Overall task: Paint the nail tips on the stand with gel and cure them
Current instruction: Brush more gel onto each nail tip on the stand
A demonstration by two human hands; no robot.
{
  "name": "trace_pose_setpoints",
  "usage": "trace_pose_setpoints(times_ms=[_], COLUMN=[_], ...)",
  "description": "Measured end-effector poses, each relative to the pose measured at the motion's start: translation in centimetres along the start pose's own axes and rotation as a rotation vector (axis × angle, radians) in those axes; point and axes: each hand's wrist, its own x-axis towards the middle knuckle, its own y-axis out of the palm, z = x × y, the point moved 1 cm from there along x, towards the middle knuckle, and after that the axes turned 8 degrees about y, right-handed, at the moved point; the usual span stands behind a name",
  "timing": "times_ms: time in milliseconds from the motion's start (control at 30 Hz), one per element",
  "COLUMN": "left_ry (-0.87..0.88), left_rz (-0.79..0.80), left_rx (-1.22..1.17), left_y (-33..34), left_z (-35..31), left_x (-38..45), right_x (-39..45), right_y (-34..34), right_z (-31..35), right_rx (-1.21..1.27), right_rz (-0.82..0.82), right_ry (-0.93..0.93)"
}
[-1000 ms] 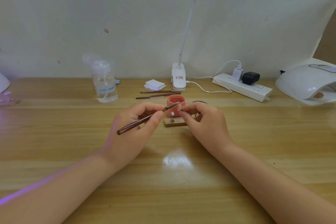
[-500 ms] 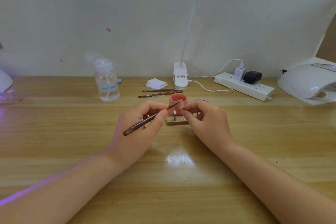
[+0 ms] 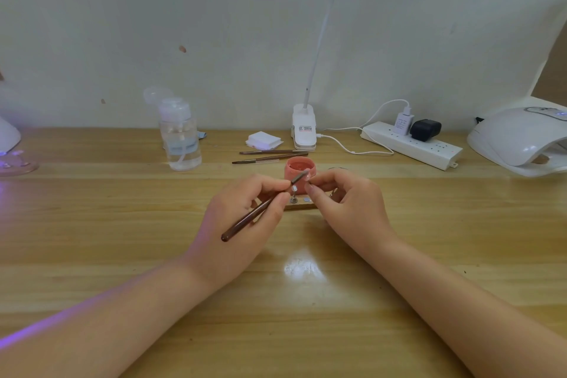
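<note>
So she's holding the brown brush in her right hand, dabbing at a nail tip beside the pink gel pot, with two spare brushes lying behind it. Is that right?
Not quite: the head view shows the brown brush held in the left hand, not the right. The right hand pinches the nail tip beside the pink gel pot, and two spare brushes do lie behind it.

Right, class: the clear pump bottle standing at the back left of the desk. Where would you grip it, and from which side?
Grip the clear pump bottle round its straight body, below the pump head, probably coming from the front: it stands upright, that side looks open, and the wall sits close behind.
</note>
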Motion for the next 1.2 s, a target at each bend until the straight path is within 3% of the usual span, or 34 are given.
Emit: trace_pose_setpoints(times_ms=[1033, 1200], left_ry=[-0.049, -0.026], left_rz=[-0.048, 0.002], left_rx=[-0.11, -0.072], left_y=[-0.31, -0.19], left_z=[-0.06, -0.15], left_x=[-0.14, -0.03], right_x=[-0.2, -0.21], right_y=[-0.16, -0.18], right_z=[0.57, 0.63], right_rx=[0.055, 0.081], right_rz=[0.015, 0.021], right_ry=[0.002, -0.009])
